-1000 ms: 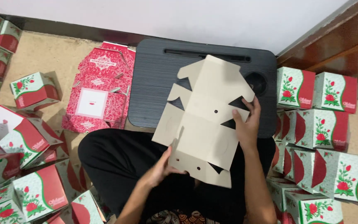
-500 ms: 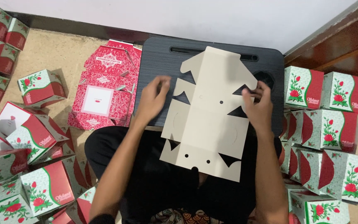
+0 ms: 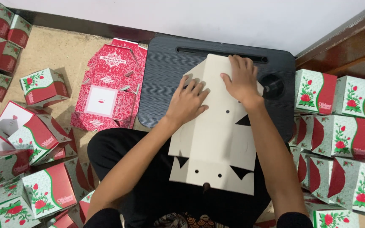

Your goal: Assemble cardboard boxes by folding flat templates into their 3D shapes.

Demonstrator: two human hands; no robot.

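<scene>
Both hands flat, fingers spread: left hand (image 3: pixel 189 101) and right hand (image 3: pixel 241 80) press the box blank (image 3: pixel 216 139) at 12 o'clock. Light, probably creasable card; hold by edges.

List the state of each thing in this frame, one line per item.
Cardboard box blank: unfolded, plain side up, lying on the lap desk and the lap.
Left hand: flat, pressing the blank.
Right hand: flat, pressing the blank's top.
Stack of red printed blanks: flat, unfolded, on the floor.
Assembled boxes at right: folded, closed.
Box at left: flap open.
</scene>
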